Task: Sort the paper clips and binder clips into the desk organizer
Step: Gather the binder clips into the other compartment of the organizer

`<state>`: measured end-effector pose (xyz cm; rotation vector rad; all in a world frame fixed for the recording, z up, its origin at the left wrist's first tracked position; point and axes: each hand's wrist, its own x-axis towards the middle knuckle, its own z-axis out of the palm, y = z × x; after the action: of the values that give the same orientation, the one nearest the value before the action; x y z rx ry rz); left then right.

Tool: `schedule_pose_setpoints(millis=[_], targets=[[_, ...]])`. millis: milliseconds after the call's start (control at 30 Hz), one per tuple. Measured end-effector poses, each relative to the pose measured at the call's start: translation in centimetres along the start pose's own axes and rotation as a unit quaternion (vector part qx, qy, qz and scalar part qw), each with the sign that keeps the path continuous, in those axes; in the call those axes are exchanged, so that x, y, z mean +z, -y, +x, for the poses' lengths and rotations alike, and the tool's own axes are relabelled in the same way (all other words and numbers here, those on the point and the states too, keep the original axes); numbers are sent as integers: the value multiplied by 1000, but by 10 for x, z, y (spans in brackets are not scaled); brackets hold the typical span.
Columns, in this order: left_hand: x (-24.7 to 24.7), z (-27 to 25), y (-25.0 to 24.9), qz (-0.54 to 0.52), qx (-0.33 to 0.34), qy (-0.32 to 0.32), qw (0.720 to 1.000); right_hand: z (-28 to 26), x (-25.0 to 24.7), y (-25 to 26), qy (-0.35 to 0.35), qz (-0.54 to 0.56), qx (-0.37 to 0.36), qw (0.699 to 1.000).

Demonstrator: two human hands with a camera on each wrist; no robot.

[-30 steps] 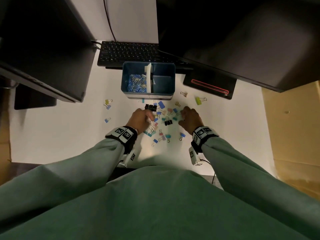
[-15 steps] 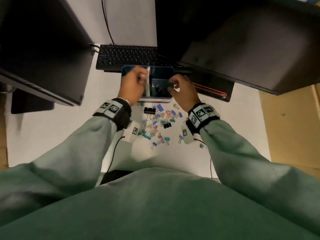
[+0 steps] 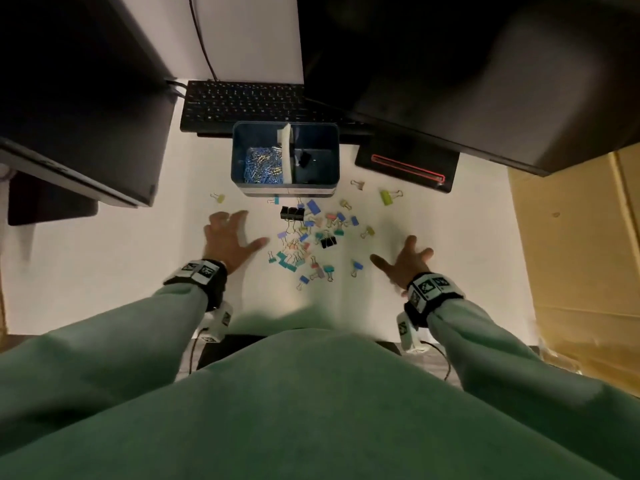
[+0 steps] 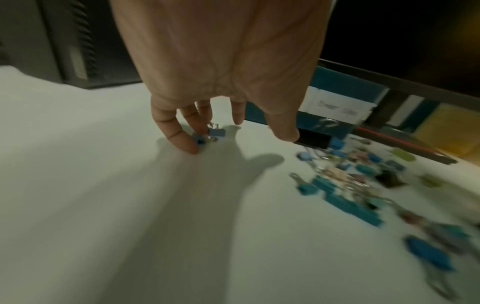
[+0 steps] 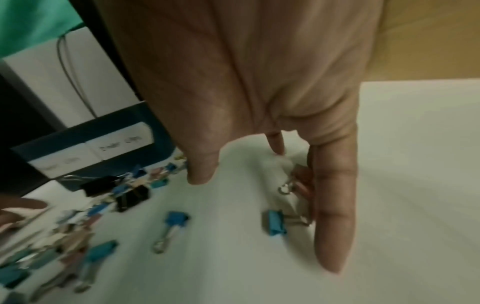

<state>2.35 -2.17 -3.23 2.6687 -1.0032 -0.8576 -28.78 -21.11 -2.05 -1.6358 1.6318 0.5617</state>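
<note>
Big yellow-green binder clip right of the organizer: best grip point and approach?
Judging from the head view, the yellow-green binder clip lies flat and apart from the pile, its wire handles pointing right. Probably pinch across the coloured body from above with the right hand, which is nearer. The thin handles look harder to catch. The space around it leaves room for the fingers.

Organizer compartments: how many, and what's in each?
2. In the blue plastic desk organizer, the left compartment holds a heap of blue and gold wire paper clips; the right compartment holds one black binder clip. Its dim floor may hide more.
</note>
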Motion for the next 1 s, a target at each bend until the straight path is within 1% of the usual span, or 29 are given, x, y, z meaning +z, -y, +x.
schedule_pose_setpoints(millis=[167,267,367,467,500,633,733,833,900,933,1000], targets=[[22,0,-65,-73,59,32,995,-7,16,76,-15,-56,-108,993],[28,5,-93,-48,90,16,995,-5,23,111,1,-97,-150,984],[31,8,-106,-28,87,7,996,-7,31,128,14,-124,-183,975],[31,8,-107,-19,103,-6,994,-8,40,128,13,-126,-208,970],[31,10,-102,-32,109,-4,994,-8,42,126,4,-107,-211,972],[21,8,-83,-105,111,41,987,-3,38,107,-9,-6,-217,976],[2,-3,-77,-205,106,65,971,7,27,84,-9,101,-194,976],[-22,-13,-86,-278,135,43,950,4,11,69,23,214,-170,962],[-39,-11,-102,-305,166,16,938,-5,-5,76,26,294,-190,937],[-47,-6,-112,-312,171,-5,935,-12,-16,86,27,326,-208,922],[-59,9,-130,-319,159,-60,932,-21,-34,115,4,351,-253,901]])
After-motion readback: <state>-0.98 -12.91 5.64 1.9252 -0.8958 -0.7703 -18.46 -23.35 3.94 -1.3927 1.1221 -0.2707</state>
